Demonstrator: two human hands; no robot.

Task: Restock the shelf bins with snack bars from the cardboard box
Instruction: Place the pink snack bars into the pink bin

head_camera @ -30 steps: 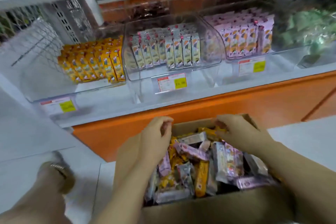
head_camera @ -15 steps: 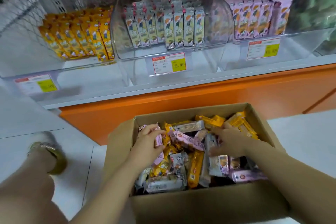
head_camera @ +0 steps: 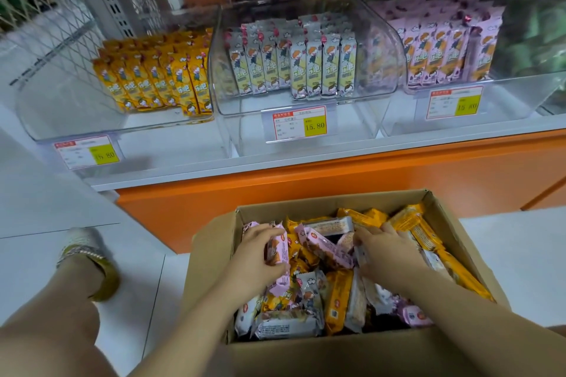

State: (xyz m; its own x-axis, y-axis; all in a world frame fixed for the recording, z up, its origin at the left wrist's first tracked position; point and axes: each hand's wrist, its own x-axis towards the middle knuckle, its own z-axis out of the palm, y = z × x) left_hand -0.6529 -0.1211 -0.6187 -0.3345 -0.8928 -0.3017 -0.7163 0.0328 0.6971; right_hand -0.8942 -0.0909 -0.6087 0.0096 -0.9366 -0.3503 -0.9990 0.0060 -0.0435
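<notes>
White floor tiles (head_camera: pixel 520 254) and the orange plinth (head_camera: pixel 337 190) of a shop shelf (head_camera: pixel 171 176) make up the setting. On the shelf, three clear bins are ranged side by side: the left bin (head_camera: pixel 70 119) is stocked with yellow bars (head_camera: pixel 159 79), the middle bin (head_camera: pixel 355 128) with grey-white bars (head_camera: pixel 300 67), and the right bin (head_camera: pixel 508 107) with pink bars (head_camera: pixel 441 52). In each, the front part is seen bare, so room for more is judged to be there.

An open cardboard box (head_camera: pixel 337 352) is set on the floor just before the shelf, and a mixed heap of snack bars (head_camera: pixel 333 300) in all three colours is held in it.

Both hands are lowered into the box. A pink-wrapped bar (head_camera: pixel 279 266) is gripped by the left hand (head_camera: pixel 255 257), with fingers and thumb curled round it. The right hand (head_camera: pixel 387 251) is laid on the heap with fingers bent among the wrappers; whether anything is actually held cannot be told.

Sorting and gathering by colour is judged to be the step in hand. For the next move, the pink bar would need to be lifted clear and carried to the right bin, then stood upright to match the rows already placed.
</notes>
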